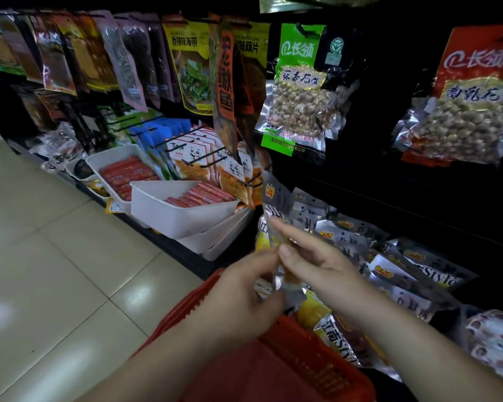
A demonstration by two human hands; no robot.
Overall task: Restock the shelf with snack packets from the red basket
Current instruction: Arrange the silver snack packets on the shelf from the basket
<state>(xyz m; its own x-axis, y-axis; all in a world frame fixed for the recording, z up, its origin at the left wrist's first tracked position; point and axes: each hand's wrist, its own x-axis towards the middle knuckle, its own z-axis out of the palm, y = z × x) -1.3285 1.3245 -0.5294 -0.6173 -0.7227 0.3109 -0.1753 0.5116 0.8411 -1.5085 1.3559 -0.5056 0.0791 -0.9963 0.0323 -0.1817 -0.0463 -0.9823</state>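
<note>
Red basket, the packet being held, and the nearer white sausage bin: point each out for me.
red basket (302, 355), head view, on its mesh wall.
held packet (273, 198), head view, on its dark upper part.
nearer white bin (183, 211), head view, on its front wall.

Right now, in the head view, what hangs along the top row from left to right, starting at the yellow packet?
From there: yellow packet → orange vertical packet → green-topped peanut bag → red-topped peanut bag. The brown packet behind the orange one overlaps it, so I leave it out.
</note>
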